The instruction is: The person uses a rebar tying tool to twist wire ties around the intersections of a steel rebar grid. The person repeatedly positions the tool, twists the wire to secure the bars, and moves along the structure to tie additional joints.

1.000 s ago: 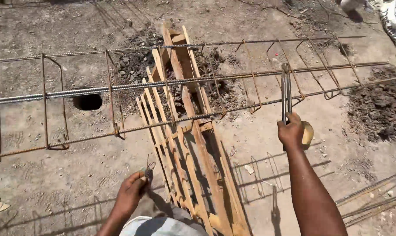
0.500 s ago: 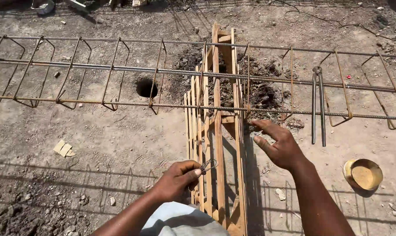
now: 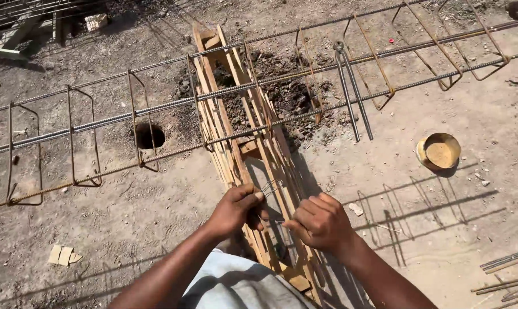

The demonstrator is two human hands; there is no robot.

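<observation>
A long cage of rusty ribbed steel bars and bent stirrups (image 3: 156, 111) spans the dusty ground above a slatted wooden trestle (image 3: 242, 143), open dirt all around. Near the trestle's lower end, the left hand (image 3: 236, 207) pinches a looped bundle of thin grey binding wire (image 3: 272, 187); the right hand (image 3: 322, 223), curled narrow, grips one strand.

I see ribbed, rusty steel rebar (image 3: 156, 109), a rough raw-wood frame (image 3: 236, 143), thin shiny metal wire (image 3: 270, 187), and dusty matt ground (image 3: 127, 217).
</observation>
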